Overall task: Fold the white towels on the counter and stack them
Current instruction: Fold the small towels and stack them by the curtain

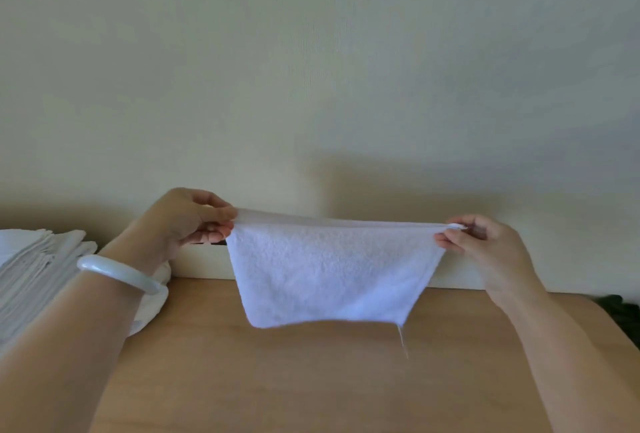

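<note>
A small white towel [329, 273] hangs in the air above the wooden counter [311, 380], stretched taut along its top edge. My left hand [188, 219] pinches its top left corner, and my right hand [485, 245] pinches its top right corner. A loose thread dangles from the towel's lower right corner. A stack of folded white towels [31, 270] sits at the left edge of the counter, behind my left forearm, which wears a pale bangle.
A plain cream wall [311, 69] rises right behind the counter. A white ledge runs along the counter's back edge. Something dark [620, 311] lies at the far right edge of the counter.
</note>
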Tool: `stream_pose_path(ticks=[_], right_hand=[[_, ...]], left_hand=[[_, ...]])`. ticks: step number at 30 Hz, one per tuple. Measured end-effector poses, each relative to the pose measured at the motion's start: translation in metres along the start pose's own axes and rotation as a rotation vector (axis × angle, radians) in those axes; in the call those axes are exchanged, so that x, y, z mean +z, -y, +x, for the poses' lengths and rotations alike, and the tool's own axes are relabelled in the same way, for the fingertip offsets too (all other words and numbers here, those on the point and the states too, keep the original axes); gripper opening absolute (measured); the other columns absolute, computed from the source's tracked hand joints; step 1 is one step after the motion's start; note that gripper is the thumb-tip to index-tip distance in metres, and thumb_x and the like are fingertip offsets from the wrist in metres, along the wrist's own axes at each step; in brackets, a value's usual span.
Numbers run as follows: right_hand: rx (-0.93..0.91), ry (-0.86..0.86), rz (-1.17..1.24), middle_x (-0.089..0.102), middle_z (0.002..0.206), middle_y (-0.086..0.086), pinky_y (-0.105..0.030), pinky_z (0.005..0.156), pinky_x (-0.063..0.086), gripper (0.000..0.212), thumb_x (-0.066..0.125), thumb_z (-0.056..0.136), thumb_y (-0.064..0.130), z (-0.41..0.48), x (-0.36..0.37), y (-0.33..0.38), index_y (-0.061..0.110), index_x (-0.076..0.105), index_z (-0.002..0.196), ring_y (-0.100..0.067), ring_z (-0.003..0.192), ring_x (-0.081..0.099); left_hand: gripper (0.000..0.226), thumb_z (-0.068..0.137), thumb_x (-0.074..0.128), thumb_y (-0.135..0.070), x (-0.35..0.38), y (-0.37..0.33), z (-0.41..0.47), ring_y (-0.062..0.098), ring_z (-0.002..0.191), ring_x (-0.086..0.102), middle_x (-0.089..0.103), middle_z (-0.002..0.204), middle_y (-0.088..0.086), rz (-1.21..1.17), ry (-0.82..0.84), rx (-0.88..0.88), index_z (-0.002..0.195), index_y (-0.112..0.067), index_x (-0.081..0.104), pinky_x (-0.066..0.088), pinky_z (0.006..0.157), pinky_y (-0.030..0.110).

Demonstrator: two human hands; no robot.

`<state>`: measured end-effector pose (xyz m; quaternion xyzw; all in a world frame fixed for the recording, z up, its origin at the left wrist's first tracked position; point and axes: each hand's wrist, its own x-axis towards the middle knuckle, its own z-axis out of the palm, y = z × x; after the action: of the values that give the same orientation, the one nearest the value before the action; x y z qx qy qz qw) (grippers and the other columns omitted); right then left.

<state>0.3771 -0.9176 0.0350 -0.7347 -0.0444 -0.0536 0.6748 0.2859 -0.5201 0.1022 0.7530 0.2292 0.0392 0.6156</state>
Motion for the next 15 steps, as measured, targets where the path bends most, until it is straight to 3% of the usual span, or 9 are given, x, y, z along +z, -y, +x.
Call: stream_pose_path(ticks=[4, 9, 12, 15], right_hand=[[0.0, -0.004, -0.041, 0.075, 0.084, -0.012, -0.031, 0.087, 0.048, 0.002, 0.068, 0.088, 0.004, -0.03, -0.005, -0.001, 0.006, 0.069, 0.089, -0.021, 0.08, 0.073], [0.281, -0.095, -0.241, 0.069, 0.072, -0.008, -0.034, 0.069, 0.042, 0.012, 0.073, 0.081, 0.003, -0.1, 0.008, -0.118, 0.008, 0.065, 0.074, -0.025, 0.077, 0.064], [0.456, -0.073, -0.372, 0.064, 0.077, -0.007, -0.031, 0.061, 0.038, 0.023, 0.067, 0.079, -0.007, -0.149, 0.016, -0.196, 0.011, 0.057, 0.07, -0.028, 0.075, 0.06], [0.522, -0.057, -0.491, 0.062, 0.077, -0.006, -0.026, 0.059, 0.037, 0.025, 0.066, 0.078, -0.011, -0.185, 0.01, -0.241, 0.012, 0.057, 0.07, -0.033, 0.081, 0.061]], left_hand=[[0.005, 0.084, 0.069, 0.002, -0.006, 0.018, -0.022, 0.015, 0.051, 0.063, 0.066, 0.068, 0.019, 0.018, 0.022, 0.022, 0.086, 0.006, 0.065, 0.054, 0.05, 0.02], [0.008, 0.08, 0.07, 0.012, 0.026, 0.158, -0.051, 0.022, 0.053, 0.065, 0.067, 0.073, 0.029, 0.083, 0.043, -0.162, 0.085, 0.008, 0.066, 0.056, 0.053, 0.022], [0.022, 0.074, 0.071, 0.016, 0.053, 0.265, -0.077, 0.026, 0.053, 0.065, 0.063, 0.061, 0.014, 0.256, -0.029, -0.238, 0.074, -0.006, 0.071, 0.057, 0.061, 0.029], [0.036, 0.07, 0.074, 0.011, 0.069, 0.336, -0.105, 0.017, 0.056, 0.062, 0.066, 0.06, -0.003, 0.343, -0.063, -0.335, 0.066, -0.025, 0.073, 0.054, 0.066, 0.029]])
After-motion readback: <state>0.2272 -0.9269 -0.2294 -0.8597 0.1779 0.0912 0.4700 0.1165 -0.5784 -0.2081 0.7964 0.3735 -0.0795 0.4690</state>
